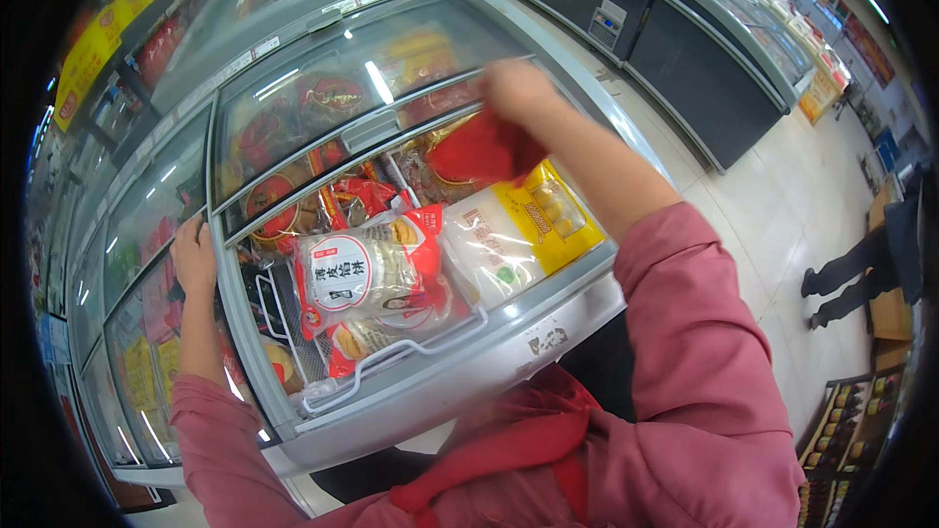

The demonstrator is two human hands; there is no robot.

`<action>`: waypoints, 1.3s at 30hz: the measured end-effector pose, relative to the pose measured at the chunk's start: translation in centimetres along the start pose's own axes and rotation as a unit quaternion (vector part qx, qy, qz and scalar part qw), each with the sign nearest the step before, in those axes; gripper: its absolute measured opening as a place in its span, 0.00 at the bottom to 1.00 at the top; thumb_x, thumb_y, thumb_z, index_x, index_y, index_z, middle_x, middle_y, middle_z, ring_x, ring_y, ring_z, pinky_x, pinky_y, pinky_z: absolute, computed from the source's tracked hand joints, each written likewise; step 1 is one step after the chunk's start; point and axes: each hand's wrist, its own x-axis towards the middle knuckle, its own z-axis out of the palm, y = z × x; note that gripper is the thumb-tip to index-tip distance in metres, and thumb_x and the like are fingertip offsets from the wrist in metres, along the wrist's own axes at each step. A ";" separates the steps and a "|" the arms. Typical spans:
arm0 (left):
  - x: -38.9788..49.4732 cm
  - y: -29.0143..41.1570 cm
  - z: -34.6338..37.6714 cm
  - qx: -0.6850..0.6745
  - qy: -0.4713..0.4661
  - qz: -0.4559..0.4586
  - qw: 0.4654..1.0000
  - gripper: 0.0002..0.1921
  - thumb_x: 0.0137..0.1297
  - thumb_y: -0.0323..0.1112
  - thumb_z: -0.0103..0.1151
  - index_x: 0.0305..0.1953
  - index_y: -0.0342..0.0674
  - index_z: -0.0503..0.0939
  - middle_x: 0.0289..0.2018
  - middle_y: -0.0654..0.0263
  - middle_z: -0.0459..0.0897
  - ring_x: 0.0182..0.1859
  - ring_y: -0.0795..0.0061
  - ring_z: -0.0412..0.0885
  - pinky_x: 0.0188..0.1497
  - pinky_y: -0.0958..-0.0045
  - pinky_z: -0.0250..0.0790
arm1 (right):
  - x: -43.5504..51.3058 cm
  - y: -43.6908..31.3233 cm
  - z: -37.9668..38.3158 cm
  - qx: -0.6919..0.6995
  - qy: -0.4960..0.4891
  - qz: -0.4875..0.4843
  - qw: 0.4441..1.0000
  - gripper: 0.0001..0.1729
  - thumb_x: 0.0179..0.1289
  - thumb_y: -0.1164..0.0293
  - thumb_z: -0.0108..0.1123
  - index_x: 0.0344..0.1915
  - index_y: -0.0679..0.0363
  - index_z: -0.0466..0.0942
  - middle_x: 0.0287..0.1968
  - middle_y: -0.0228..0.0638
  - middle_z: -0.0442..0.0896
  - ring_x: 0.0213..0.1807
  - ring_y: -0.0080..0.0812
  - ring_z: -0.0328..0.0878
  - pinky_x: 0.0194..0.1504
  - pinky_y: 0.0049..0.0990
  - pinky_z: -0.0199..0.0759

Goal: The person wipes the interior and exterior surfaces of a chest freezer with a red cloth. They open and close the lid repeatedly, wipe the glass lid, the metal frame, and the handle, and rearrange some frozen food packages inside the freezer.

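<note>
A red cloth (488,147) hangs from my right hand (522,92), which is closed on it and slightly blurred. This hand is over the far right part of an open-topped section of a chest freezer, by the rail of the sliding glass lid (293,103). My left hand (195,253) rests on the freezer's grey dividing frame (229,286); whether it grips the frame is hard to tell. Between my hands lie a red and clear bag of frozen flatbreads (359,271) and a yellow and white food bag (517,235). Both bear writing.
A white wire basket (367,374) holds the flatbread bags. More glass-topped sections (139,323) adjoin on the left. Across the tiled aisle (733,227) stands another freezer row (704,66). A person's legs (851,279) and a shelf of jars (851,418) are at right.
</note>
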 end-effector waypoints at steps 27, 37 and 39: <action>-0.4 1.5 -0.7 0.008 0.008 -0.032 0.999 0.18 0.70 0.42 0.49 0.55 0.44 0.79 0.57 0.57 0.78 0.61 0.52 0.72 0.65 0.58 0.62 | 2.8 -5.7 2.8 0.112 0.060 -0.242 0.962 0.11 0.58 0.65 0.63 0.40 0.49 0.86 0.42 0.40 0.86 0.47 0.45 0.82 0.48 0.41 0.75; -0.4 1.0 -0.2 0.019 0.026 0.009 0.999 0.18 0.71 0.42 0.48 0.57 0.44 0.78 0.57 0.57 0.78 0.59 0.51 0.72 0.63 0.55 0.64 | 0.5 1.9 0.6 -0.038 0.101 -0.051 0.993 0.15 0.66 0.69 0.51 0.49 0.46 0.81 0.50 0.38 0.79 0.52 0.45 0.80 0.51 0.38 0.75; -0.6 1.1 -0.3 0.036 0.008 -0.007 0.999 0.18 0.71 0.42 0.47 0.58 0.45 0.77 0.57 0.57 0.77 0.59 0.50 0.72 0.62 0.54 0.64 | 0.6 0.2 0.8 -0.044 0.096 -0.089 0.990 0.13 0.64 0.71 0.53 0.47 0.48 0.80 0.49 0.38 0.79 0.51 0.46 0.80 0.49 0.39 0.76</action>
